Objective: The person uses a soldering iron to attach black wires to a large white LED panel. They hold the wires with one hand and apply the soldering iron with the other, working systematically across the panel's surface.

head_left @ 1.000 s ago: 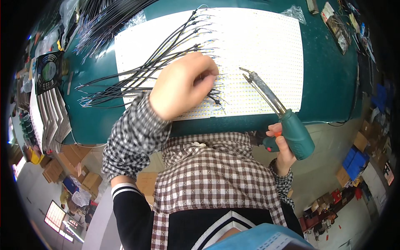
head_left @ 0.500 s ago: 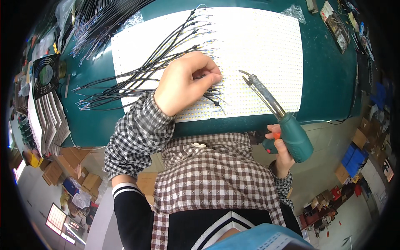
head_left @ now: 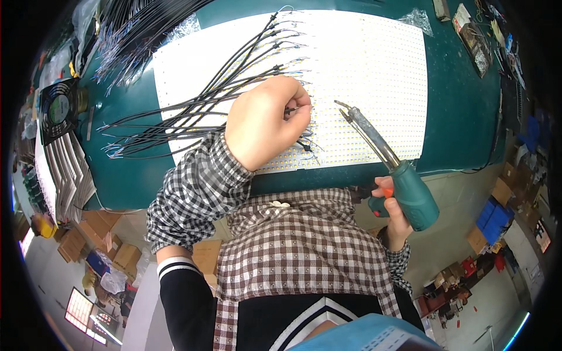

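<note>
1. Pinching a black cable [head_left: 291, 110] over the white board [head_left: 369, 64]: grip of the left hand [head_left: 263, 123].
2. Closed round the green soldering gun [head_left: 404, 175]: grip of the right hand [head_left: 397, 217].
3. Gun's long axis slants far-left, its tip right of the left hand.

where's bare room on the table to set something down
The green table between the white panel and the far-right clutter looks bare. Crowded: the panel's left half, with black cables and the left hand; upper left, under a cable bundle.
</note>
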Available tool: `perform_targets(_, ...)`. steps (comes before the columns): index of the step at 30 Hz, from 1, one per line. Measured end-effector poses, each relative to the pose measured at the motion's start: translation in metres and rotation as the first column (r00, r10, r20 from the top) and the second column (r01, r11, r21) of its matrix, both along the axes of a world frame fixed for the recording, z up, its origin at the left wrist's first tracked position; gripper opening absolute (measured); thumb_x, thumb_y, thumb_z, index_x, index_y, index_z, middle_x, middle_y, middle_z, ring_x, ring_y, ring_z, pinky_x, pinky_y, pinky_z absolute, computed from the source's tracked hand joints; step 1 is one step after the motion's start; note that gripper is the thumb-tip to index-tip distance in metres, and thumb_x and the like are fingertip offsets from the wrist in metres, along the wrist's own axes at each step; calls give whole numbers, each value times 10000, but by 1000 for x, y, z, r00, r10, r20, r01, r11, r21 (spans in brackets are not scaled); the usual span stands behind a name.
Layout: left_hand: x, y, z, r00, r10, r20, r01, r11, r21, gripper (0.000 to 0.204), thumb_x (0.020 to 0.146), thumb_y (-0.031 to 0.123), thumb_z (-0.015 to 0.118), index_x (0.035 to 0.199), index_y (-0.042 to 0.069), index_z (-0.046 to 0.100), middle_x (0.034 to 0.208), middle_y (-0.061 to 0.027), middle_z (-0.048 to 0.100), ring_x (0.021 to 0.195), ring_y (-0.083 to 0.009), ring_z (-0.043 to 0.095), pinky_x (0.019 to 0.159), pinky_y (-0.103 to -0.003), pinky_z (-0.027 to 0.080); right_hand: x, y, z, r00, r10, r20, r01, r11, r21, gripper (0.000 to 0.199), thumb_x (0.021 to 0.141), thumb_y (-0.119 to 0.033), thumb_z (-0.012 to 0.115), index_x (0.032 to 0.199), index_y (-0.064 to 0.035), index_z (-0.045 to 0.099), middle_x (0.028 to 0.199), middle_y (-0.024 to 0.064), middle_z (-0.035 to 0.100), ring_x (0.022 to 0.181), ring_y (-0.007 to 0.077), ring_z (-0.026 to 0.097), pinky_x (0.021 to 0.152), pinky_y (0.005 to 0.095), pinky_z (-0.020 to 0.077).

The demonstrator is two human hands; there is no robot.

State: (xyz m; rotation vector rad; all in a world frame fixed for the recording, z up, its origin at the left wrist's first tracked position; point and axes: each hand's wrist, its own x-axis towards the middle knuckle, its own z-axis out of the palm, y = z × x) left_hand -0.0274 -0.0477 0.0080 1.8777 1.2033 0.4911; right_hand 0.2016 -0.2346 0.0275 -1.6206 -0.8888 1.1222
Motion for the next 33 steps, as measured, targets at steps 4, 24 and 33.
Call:
perform_targets(4,-2,-1,-6,997,16,79,-16,1000,-6,75,803,61,716,849,24,671,770,-52,630,657,-132,590,608,-257,493,0,1,4,1000,21,-4,-21,999,-30,423,905,-275,678,1121,86,632,1068,238,671,855,265,687,760,383,582)
perform_targets(24,5,0,-1,1000,-8,25,7,998,61,75,788,54,702,827,31,643,732,-58,612,631,-169,600,588,-289,499,10,-6,-10,992,115,47,-116,993,20,624,766,-70,840,1284,111,543,989,178,722,873,213,729,794,328,601)
perform_targets(33,8,3,-1,999,-40,19,39,996,79,65,779,37,693,814,33,638,726,-66,609,625,-186,606,590,-299,503,13,-9,-11,991,122,46,-123,992,21,630,758,-57,843,1287,107,542,1003,162,717,886,205,728,805,322,601)
